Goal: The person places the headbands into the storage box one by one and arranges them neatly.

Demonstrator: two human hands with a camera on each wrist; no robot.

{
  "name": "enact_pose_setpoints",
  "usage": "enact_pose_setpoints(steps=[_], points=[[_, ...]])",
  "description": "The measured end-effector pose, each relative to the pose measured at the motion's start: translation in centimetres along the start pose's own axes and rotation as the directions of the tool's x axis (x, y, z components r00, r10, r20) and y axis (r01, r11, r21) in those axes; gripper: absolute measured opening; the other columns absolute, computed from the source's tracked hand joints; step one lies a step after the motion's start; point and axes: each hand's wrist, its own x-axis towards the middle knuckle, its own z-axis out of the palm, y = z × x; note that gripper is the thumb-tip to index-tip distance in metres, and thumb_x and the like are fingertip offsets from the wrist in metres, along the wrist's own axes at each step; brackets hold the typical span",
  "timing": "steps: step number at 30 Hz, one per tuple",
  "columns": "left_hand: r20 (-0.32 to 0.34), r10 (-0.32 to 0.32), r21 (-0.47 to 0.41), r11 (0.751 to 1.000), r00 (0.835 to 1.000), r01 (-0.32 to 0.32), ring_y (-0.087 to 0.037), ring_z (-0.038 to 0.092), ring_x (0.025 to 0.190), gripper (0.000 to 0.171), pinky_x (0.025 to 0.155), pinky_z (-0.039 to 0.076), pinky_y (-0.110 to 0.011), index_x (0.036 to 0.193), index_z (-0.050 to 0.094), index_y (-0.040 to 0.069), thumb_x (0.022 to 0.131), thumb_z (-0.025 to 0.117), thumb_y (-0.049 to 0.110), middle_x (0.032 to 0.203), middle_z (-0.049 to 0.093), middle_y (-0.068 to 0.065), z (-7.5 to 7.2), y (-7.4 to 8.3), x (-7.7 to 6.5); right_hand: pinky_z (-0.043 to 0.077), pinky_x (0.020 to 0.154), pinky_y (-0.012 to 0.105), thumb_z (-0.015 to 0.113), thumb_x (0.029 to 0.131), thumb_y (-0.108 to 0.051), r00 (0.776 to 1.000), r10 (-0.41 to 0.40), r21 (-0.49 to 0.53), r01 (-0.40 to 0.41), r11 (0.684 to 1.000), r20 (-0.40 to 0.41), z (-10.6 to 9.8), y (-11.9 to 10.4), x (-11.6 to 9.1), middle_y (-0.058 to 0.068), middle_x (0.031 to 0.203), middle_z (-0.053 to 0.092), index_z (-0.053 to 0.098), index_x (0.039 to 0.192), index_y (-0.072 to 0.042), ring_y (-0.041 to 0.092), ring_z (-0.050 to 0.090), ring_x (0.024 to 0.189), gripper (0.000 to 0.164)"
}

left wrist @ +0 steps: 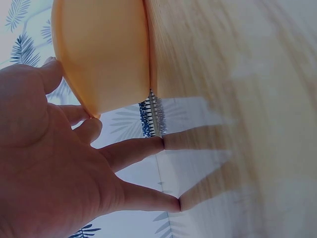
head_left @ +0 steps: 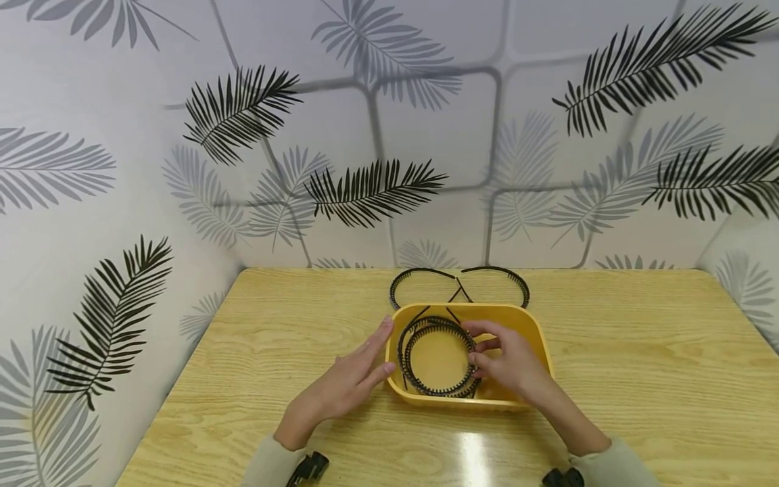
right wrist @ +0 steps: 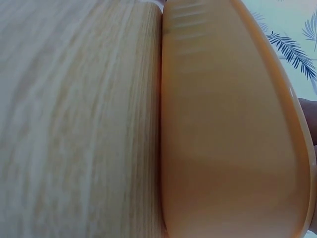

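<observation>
A yellow plastic bin [head_left: 544,341] stands on the table, with several black toothed headbands [head_left: 408,358] lying in a ring inside it. My right hand [head_left: 511,358] reaches into the bin and pinches the ring's right side between thumb and fingers. At the bin's left end, my left hand [head_left: 343,389] touches the rim with fingers spread and mostly straight. The left wrist view shows that hand [left wrist: 54,153] against the outer wall of the bin [left wrist: 104,49]. In the right wrist view the bin's wall [right wrist: 223,124] hides most of the right hand.
Behind the bin lie two more black headbands, one curving left [head_left: 393,291] and one curving right [head_left: 526,289], their ends crossing near the middle. The wood-grain table [head_left: 657,352] meets a leaf-patterned backdrop [head_left: 426,135] at its far edge.
</observation>
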Motion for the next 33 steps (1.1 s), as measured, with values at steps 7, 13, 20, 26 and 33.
enact_pose_setpoints(steps=[7,13,20,26,33], points=[[0.004,-0.002,0.007,1.000,1.000,0.002,-0.024,0.016,0.155,0.071,0.108,0.020,-0.080,0.167,0.003,0.019,0.111,0.037,0.047,0.171,0.000,0.005,-0.01,0.04,0.03,0.061,0.066,0.030,0.071,0.089,0.013,1.000,-0.002,-0.047,0.002,0.999,0.007,0.02,-0.27,-0.39,0.026,0.133,0.057,0.061,0.137,0.003,0.032,0.065,0.102,0.050],[-0.006,0.014,0.011,1.000,1.000,-0.013,-0.025,0.016,0.155,0.070,0.111,0.021,-0.076,0.167,0.004,0.017,0.112,0.037,0.045,0.172,0.002,0.002,-0.01,-0.01,0.01,0.061,0.065,0.029,0.072,0.089,0.011,1.000,-0.010,-0.085,0.010,0.996,0.000,0.05,-0.28,-0.38,0.024,0.132,0.059,0.062,0.135,0.002,0.030,0.066,0.100,0.048],[0.001,-0.006,0.015,1.000,1.000,0.006,-0.021,0.016,0.154,0.071,0.112,0.021,-0.075,0.167,0.003,0.019,0.111,0.035,0.049,0.172,0.001,0.005,-0.02,-0.01,-0.04,0.059,0.067,0.026,0.075,0.089,0.006,1.000,-0.024,-0.136,0.022,0.991,-0.014,0.03,-0.15,-0.25,0.021,0.129,0.063,0.065,0.133,0.000,0.030,0.066,0.102,0.046],[0.002,-0.009,0.010,1.000,1.000,0.009,-0.022,0.016,0.154,0.071,0.111,0.021,-0.076,0.167,0.003,0.019,0.111,0.035,0.049,0.172,0.001,0.004,-0.04,0.03,-0.06,0.058,0.067,0.025,0.077,0.088,0.005,0.998,-0.057,-0.176,0.057,0.983,0.002,0.00,-0.37,-0.43,0.021,0.128,0.063,0.067,0.131,0.000,0.029,0.067,0.100,0.044],[0.006,-0.022,0.009,1.000,1.000,0.022,-0.022,0.016,0.154,0.071,0.108,0.019,-0.080,0.167,0.003,0.021,0.111,0.035,0.050,0.172,0.001,0.007,-0.07,0.08,-0.09,0.055,0.073,0.031,0.078,0.089,-0.002,0.998,-0.057,-0.242,0.054,0.969,-0.004,-0.12,-0.43,-0.43,0.013,0.119,0.066,0.073,0.125,-0.005,0.029,0.067,0.102,0.036]])
